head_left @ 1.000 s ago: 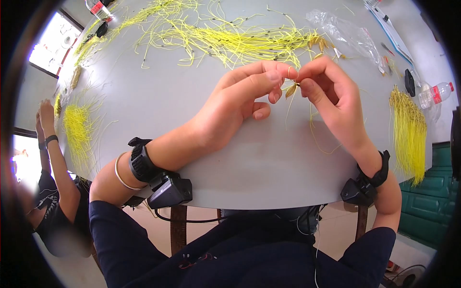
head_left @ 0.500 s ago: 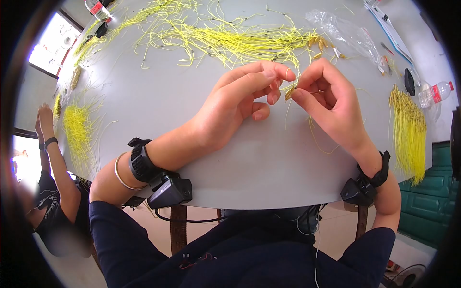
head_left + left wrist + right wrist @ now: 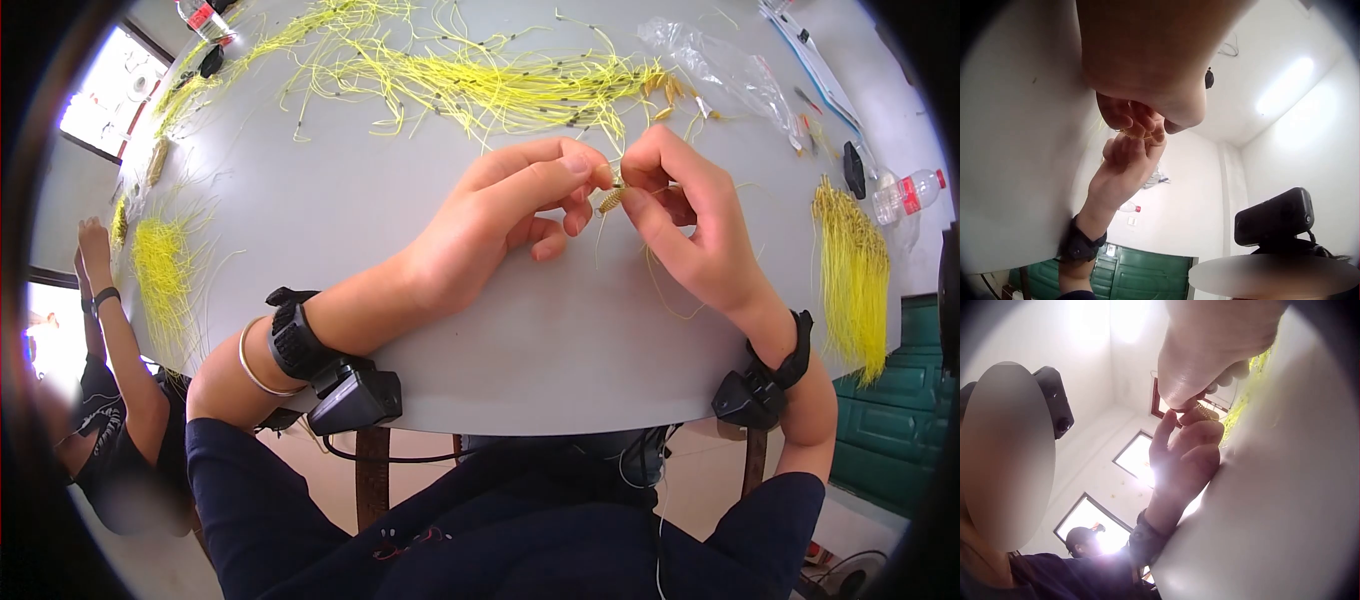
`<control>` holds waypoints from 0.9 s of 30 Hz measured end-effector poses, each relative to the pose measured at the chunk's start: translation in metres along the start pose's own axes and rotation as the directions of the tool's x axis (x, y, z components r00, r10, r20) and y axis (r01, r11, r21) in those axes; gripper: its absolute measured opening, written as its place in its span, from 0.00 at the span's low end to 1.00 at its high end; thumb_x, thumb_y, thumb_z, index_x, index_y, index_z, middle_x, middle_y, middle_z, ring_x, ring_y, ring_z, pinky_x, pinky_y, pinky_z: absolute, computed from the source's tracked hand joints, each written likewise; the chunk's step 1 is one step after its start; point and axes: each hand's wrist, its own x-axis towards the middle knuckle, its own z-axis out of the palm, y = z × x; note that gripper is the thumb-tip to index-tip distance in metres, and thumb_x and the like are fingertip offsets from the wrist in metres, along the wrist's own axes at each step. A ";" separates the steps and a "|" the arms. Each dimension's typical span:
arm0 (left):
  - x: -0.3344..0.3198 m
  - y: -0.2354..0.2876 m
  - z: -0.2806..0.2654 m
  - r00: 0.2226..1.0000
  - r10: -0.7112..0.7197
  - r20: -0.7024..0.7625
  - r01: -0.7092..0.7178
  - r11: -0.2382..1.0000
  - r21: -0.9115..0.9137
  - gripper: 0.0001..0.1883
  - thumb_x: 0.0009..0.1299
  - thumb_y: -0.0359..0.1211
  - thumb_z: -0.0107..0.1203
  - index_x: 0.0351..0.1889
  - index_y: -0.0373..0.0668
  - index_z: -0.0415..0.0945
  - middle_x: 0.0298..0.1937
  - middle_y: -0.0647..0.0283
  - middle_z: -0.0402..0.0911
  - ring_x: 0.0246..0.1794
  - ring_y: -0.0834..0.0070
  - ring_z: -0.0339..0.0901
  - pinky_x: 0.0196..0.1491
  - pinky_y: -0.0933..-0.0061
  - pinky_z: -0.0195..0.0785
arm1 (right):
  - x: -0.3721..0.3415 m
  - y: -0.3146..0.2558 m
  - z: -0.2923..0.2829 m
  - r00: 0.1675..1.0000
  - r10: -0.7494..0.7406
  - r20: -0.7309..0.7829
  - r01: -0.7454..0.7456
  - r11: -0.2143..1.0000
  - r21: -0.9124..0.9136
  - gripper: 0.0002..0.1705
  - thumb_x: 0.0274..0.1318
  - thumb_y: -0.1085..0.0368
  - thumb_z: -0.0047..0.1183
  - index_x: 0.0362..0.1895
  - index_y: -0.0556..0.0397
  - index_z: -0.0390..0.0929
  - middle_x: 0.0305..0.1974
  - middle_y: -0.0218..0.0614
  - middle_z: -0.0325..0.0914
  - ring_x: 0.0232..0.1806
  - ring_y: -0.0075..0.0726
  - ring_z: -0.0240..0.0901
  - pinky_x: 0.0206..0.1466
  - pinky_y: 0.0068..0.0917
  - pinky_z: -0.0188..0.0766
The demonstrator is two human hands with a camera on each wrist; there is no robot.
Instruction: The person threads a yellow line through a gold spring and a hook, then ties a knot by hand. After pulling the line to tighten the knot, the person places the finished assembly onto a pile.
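Observation:
Between the fingertips of both hands is a small gold wire spring (image 3: 610, 201), its coils showing in the right wrist view too. My right hand (image 3: 695, 210) pinches it at its upper end with thumb and forefinger. Thumb and forefinger of my left hand (image 3: 500, 205) come together right beside it, pinching the thin yellow line at its top; the other left fingers are loosely curled. Fine yellow line trails down from the spring and below the right hand. In the left wrist view the left fingers partly hide the pinch.
Beyond the hands lies a tangled bundle of yellow lines (image 3: 480, 85) with gold pieces at its right end. A clear plastic bag (image 3: 720, 70), a bottle (image 3: 908, 196) and a hanging row of yellow lines (image 3: 850, 285) are at right. Another yellow bunch (image 3: 163, 265) lies left, near another person.
The right fingertips have shifted around the spring, which has turned so its coils show. The left thumb and forefinger have moved apart from it and closed back in beside it.

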 end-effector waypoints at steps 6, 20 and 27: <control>0.000 -0.001 0.001 1.000 0.005 0.024 -0.005 1.000 -0.017 0.17 0.72 0.45 0.36 0.25 0.46 0.60 0.25 0.72 0.57 0.27 0.83 0.57 0.26 0.83 0.50 | 0.001 -0.008 -0.001 0.977 -0.205 0.063 0.214 0.942 -0.257 0.07 0.46 0.78 0.46 0.31 0.55 0.66 0.26 0.37 0.67 0.26 0.42 0.66 0.29 0.27 0.64; 0.001 0.002 0.005 0.995 -0.041 -0.095 0.041 0.999 -0.004 0.21 0.71 0.50 0.33 0.21 0.48 0.58 0.20 0.72 0.57 0.23 0.83 0.52 0.26 0.83 0.46 | 0.001 -0.007 -0.022 0.959 -0.254 0.128 0.282 0.909 -0.306 0.09 0.42 0.79 0.46 0.31 0.56 0.69 0.26 0.38 0.69 0.27 0.42 0.66 0.32 0.27 0.66; 0.000 0.003 0.003 0.995 -0.054 -0.078 0.055 0.998 0.006 0.21 0.71 0.50 0.34 0.20 0.49 0.56 0.20 0.73 0.56 0.23 0.84 0.52 0.26 0.83 0.46 | 0.001 -0.007 -0.034 0.960 -0.241 0.140 0.271 0.925 -0.267 0.09 0.42 0.80 0.47 0.31 0.58 0.69 0.26 0.37 0.69 0.24 0.32 0.67 0.29 0.21 0.67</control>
